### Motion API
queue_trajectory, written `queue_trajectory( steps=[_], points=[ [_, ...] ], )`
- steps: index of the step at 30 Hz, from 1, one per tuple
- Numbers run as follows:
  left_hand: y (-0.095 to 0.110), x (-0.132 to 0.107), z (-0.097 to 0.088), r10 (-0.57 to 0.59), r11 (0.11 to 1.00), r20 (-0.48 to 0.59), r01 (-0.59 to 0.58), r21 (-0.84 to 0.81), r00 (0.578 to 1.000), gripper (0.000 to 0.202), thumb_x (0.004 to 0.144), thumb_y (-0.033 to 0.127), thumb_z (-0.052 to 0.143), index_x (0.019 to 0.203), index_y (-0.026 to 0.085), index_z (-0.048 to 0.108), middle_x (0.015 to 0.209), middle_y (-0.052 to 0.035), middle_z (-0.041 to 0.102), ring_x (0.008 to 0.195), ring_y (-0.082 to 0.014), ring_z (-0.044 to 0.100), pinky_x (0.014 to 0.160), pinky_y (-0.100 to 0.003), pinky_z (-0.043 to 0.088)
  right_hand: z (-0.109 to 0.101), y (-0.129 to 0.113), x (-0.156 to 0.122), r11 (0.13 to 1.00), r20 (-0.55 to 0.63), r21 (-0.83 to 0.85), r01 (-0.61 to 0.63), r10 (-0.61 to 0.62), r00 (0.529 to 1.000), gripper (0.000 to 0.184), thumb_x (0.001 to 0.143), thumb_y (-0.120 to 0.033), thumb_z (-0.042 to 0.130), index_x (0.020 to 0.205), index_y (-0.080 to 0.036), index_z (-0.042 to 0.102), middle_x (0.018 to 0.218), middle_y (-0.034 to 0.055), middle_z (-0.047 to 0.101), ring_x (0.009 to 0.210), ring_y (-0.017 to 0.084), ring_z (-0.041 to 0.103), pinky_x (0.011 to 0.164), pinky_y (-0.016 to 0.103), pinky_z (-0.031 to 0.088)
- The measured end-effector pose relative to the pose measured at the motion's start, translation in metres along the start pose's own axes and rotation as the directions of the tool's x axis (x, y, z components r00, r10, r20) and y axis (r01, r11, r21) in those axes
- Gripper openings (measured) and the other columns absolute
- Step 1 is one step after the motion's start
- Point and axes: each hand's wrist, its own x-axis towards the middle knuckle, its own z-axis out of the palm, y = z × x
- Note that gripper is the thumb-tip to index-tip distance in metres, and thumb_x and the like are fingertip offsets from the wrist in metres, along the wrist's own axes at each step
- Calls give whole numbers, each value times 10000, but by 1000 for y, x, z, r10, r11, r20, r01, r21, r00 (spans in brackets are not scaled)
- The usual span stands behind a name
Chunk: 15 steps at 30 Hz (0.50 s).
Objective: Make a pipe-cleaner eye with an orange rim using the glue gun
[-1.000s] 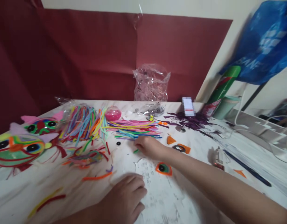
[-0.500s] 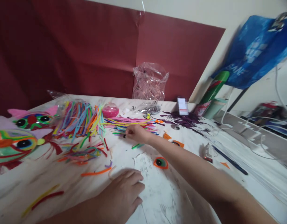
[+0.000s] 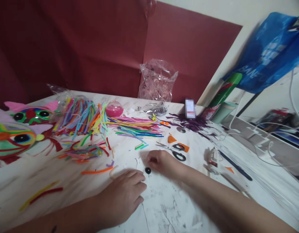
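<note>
My right hand (image 3: 162,161) reaches in from the right, its fingers pinched together on a small black bead (image 3: 147,170) that sits low over the white table (image 3: 168,207). My left hand (image 3: 122,198) lies palm down just to the left of the bead, fingers loosely stretched out and holding nothing. Black-handled scissors (image 3: 176,152) lie right behind my right hand, next to orange felt scraps (image 3: 172,139). Short green pieces (image 3: 141,146) lie between my right hand and a flat bundle of coloured pipe cleaners (image 3: 137,126).
A bigger heap of pipe cleaners (image 3: 81,115), a pink dome (image 3: 114,109) and two colourful masks (image 3: 30,115) fill the left. A clear plastic bag (image 3: 157,81) and purple threads (image 3: 193,123) lie at the back. A dark pen (image 3: 234,165) and cables lie on the right.
My right hand went to the pipe cleaner bundle, picked up the black bead and drew it back close to my left hand. The orange eye piece is now hidden. My left hand stayed put.
</note>
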Motion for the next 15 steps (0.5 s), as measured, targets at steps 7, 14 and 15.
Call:
queue_trajectory(
  steps=[7, 14, 15],
  points=[
    [1, 3, -1, 16, 1000, 18, -16, -15, 1000, 124, 818, 80, 503, 859, 161, 586, 972, -53, 629, 971, -205, 551, 920, -352, 446, 9, 5, -10, 971, -72, -151, 186, -198, 977, 164, 726, -28, 548, 730, -176, 620, 710, 21, 604, 697, 151, 559, 641, 224, 413],
    [-2, 3, -2, 27, 1000, 46, -26, -9, 999, 133, 813, 70, 498, 869, 158, 580, 959, -52, 626, 950, -206, 552, 898, -347, 451, 13, 8, -6, 975, -144, -100, 201, -214, 966, 228, 695, 17, 510, 724, -183, 615, 725, 25, 616, 708, 154, 576, 645, 228, 434],
    [-2, 3, -2, 29, 1000, 37, -28, -10, 999, 133, 811, 70, 500, 871, 160, 578, 959, -51, 625, 950, -206, 553, 898, -346, 451, 11, 8, -7, 976, -170, -78, 202, -213, 962, 240, 688, 26, 503, 722, -183, 615, 726, 24, 617, 700, 150, 577, 638, 224, 437]
  ],
)
